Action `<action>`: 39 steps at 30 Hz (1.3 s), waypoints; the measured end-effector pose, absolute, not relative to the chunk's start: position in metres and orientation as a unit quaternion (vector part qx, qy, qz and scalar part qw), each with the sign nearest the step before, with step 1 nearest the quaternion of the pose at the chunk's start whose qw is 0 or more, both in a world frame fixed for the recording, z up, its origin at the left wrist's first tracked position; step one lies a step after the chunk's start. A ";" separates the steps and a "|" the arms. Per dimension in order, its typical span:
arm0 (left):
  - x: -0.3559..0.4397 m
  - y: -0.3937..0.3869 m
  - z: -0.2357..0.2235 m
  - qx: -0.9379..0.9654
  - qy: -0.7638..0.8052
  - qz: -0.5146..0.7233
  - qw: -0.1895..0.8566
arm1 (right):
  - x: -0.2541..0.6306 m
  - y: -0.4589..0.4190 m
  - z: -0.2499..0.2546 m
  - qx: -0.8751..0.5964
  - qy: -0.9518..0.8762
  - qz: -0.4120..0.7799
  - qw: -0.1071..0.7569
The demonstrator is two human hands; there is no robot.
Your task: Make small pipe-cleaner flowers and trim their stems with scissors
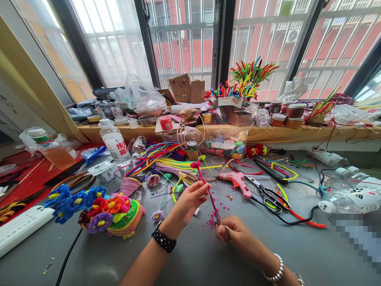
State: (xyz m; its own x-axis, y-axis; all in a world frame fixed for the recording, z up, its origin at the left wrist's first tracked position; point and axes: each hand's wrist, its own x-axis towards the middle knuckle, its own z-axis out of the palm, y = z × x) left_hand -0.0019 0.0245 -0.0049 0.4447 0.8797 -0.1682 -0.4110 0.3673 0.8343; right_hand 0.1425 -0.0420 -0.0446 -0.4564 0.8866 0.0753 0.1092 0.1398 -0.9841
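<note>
My left hand (188,202), wearing a dark dotted watch band, pinches a magenta pipe cleaner (201,174) between thumb and fingertips. Its top end is a curled tuft, and the stem slants down to the right. My right hand (233,230) is closed around a small pair of scissors (218,219), whose blades point up at the stem's lower part. Whether the blades touch the stem, I cannot tell. Magenta fluff clippings (211,221) lie scattered on the grey table beneath. A pink glue gun (235,180) rests beyond my right hand, beside larger black-handled scissors (269,196).
At left sits a pipe-cleaner flower cake (127,220) with blue flowers (76,200). Behind it are loose pipe cleaners (157,159) and a bottle (113,139). A power strip (25,226) lies far left, plastic bottles (351,200) at right. A cluttered sill (137,133) runs below the windows.
</note>
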 end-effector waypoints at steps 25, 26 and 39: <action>0.003 0.018 -0.002 0.452 0.339 0.390 0.727 | 0.147 -0.036 -0.038 -0.456 -0.541 0.560 0.430; 0.003 0.019 -0.002 0.439 0.342 0.409 0.723 | 0.147 -0.036 -0.038 -0.461 -0.542 0.558 0.426; -0.003 0.023 0.000 0.376 0.302 0.424 0.767 | 0.151 -0.043 -0.031 -0.354 -0.710 0.530 0.300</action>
State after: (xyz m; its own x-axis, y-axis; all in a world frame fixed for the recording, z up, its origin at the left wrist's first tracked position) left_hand -0.0029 0.0226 -0.0004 0.4575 0.8774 -0.1446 -0.4236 0.3580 0.8321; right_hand 0.1514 -0.0433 -0.0313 -0.5689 0.8209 0.0503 0.1850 0.1873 -0.9647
